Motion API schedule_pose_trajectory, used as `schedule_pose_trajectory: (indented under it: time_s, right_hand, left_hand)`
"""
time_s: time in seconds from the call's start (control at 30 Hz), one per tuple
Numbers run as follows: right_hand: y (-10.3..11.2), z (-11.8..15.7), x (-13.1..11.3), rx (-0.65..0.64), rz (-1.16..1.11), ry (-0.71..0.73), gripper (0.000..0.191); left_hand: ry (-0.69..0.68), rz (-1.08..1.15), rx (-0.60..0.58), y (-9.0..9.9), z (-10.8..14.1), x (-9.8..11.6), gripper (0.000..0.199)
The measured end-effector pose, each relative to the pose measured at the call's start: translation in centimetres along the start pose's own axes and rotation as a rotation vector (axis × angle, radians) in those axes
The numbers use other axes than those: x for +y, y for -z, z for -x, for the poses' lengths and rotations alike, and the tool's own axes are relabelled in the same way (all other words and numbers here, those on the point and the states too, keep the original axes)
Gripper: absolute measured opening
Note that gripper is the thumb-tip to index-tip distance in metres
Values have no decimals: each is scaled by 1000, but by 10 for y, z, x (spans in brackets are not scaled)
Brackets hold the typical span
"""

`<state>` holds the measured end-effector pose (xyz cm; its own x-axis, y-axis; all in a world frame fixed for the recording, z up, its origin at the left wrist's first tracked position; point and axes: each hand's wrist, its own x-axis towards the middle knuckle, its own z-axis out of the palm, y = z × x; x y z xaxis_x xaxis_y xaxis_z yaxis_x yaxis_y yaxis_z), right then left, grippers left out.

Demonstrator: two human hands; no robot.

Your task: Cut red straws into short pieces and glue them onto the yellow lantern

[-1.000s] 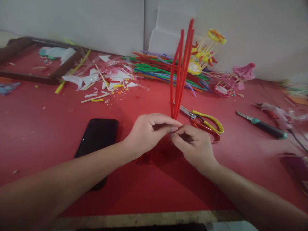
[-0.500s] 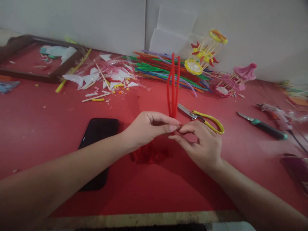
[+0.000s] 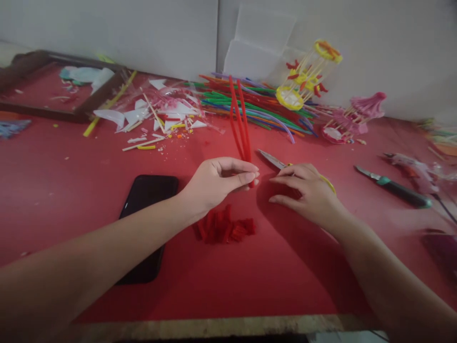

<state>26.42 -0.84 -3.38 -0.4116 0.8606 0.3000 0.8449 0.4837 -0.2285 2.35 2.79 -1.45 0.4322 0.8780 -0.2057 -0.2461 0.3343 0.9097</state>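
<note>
Between thumb and fingers, my left hand (image 3: 223,183) pinches a few long red pipe cleaners (image 3: 238,124) near their lower ends; they stand up and lean slightly left. My right hand (image 3: 307,193) is apart from them, fingers spread, above the yellow-handled scissors (image 3: 274,160). It covers most of the handles, and whether it touches them I cannot tell. The scissors' blades point up and to the left. Below my left hand, a small heap of short cut red pieces (image 3: 228,226) lies on the red tabletop (image 3: 264,281).
A black phone (image 3: 148,200) lies left of the heap. Behind are coloured pipe cleaners (image 3: 257,107), scraps (image 3: 167,116), a yellow stick model (image 3: 303,78) and a pink one (image 3: 353,119). At right lie a craft knife (image 3: 396,188) and a glue gun (image 3: 416,174). A brown frame (image 3: 39,113) sits at left.
My right hand has come away from the pipe cleaners, moved right over the scissors and spread its fingers. The pipe cleaners in my left hand now tilt left, and the red heap shows more fully.
</note>
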Motion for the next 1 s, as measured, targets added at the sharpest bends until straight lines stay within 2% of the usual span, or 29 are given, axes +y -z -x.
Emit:
schedule_pose_trajectory:
  time_s: [0.17,0.37,0.47,0.73,1.0]
  right_hand:
    - [1,-4,-4,19,-46,33,23]
    - [12,-9,-36,317,-174,91,25]
    - [12,-10,-54,396,-177,134,25]
    - [7,-10,-54,423,-136,138,26]
    - [5,-11,-56,425,-134,203,27]
  left_hand:
    - [31,69,-48,-1,0,0,38]
    - [104,74,-101,-2,1,-2,46]
    - [130,100,-130,-4,2,-3,49]
    - [138,159,-180,-3,3,-4,43]
    - [134,180,-184,-5,3,-1,49]
